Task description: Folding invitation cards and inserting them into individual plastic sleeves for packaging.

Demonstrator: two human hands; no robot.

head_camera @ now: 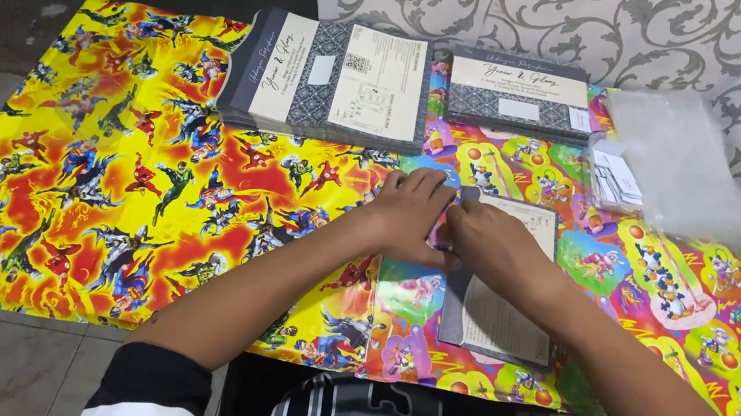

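A grey and cream folded card [502,315] lies on the colourful cartoon-print sheet [131,186] in front of me. My left hand [410,213] rests on the card's upper left edge with its fingers pressed down. My right hand [489,239] lies on the card's top part, fingertips meeting the left hand's at the fold. Both hands press the card flat; neither lifts it.
At the back stands a stack of unfolded grey and cream cards [332,79], with a second stack of folded cards [519,94] to its right. A pile of clear plastic sleeves [679,156] and small white labels [616,177] lie at the right. A patterned wall [625,30] is behind.
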